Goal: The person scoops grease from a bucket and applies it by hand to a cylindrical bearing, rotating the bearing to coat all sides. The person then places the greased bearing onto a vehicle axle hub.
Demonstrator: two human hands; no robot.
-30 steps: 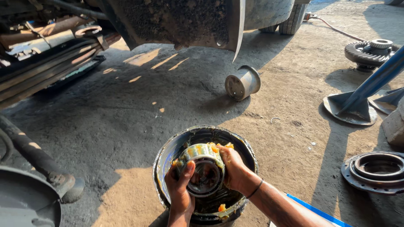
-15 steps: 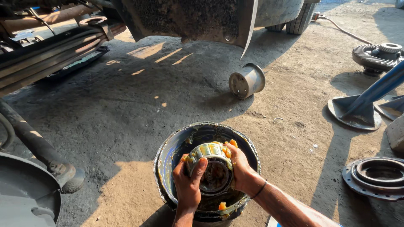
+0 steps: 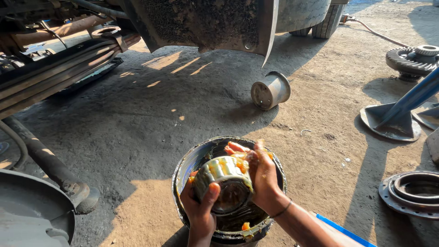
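In the head view, a heavy steel roller bearing (image 3: 224,183), slippery with orange grease, is held over the near grease bucket (image 3: 183,164), gripped by the left hand (image 3: 200,208) underneath and the right hand (image 3: 261,176) pressed on its outer ring.

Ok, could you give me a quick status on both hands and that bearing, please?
Left hand grips the roller bearing from below. Right hand presses orange grease onto its rollers. Bearing held over the grease bucket; nothing in the way.

Dusty concrete floor (image 3: 137,137) bears a grease bucket (image 3: 183,167), metal hub cap (image 3: 270,90), ring gear (image 3: 411,59).
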